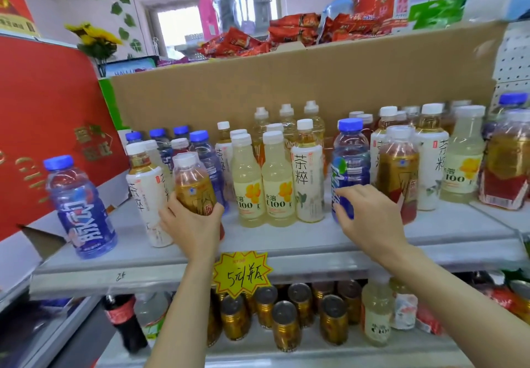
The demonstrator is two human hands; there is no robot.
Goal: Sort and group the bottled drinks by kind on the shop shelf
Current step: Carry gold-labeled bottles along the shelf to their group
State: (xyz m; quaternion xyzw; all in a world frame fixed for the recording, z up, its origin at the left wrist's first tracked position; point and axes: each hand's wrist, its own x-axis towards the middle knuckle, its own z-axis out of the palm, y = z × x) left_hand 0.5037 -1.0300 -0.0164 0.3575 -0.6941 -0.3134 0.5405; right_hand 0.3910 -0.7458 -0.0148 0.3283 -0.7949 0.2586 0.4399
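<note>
Bottled drinks mid-sort on shelf (286,241) | left hand (190,221) fingers clamped on amber tea bottle (192,184), 9 o'clock | right hand (370,215) fingers curled round blue-capped bottle (351,161), 3 o'clock | next, probably: swap each toward its kind.

A yellow starburst price tag (242,274) hung on the shelf edge, gold cans (286,324) stood on the lower shelf, a cardboard sheet (286,81) backed the display, red snack packets (286,35) lay above it, and a red box (43,127) stood at the left.
</note>
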